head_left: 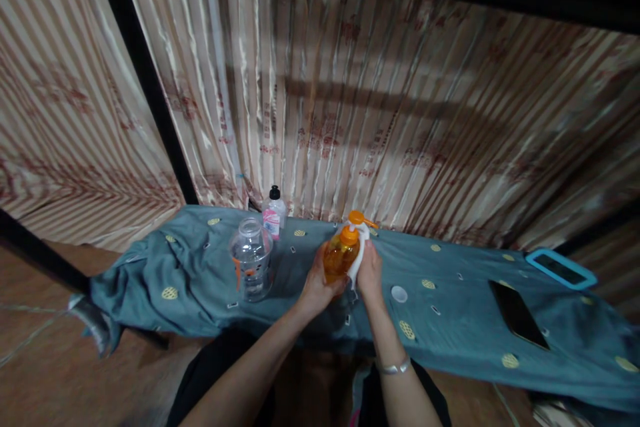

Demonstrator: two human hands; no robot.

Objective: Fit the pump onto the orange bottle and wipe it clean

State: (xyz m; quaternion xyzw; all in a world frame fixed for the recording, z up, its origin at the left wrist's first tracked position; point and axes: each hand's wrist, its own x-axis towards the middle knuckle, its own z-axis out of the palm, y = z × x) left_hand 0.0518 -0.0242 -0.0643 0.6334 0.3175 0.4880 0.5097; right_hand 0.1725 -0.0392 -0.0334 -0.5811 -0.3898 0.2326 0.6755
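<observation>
Apparently wiping: left hand (320,280) grips amber plastic pump bottle (338,261), right hand (371,271) alongside holds white cloth (359,255); likely needs turning next.

The left hand (317,285) grips an amber pump bottle (339,259); the right hand (370,271) holds a white cloth (358,265) against it, a clear jar (253,267) nearby on the desk (450,330)

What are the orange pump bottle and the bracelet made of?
The orange pump bottle looks like smooth, glossy plastic: its amber body is see-through and shiny, though glass is possible. The bracelet seems to be polished metal, because it looks silvery and bright.
</observation>
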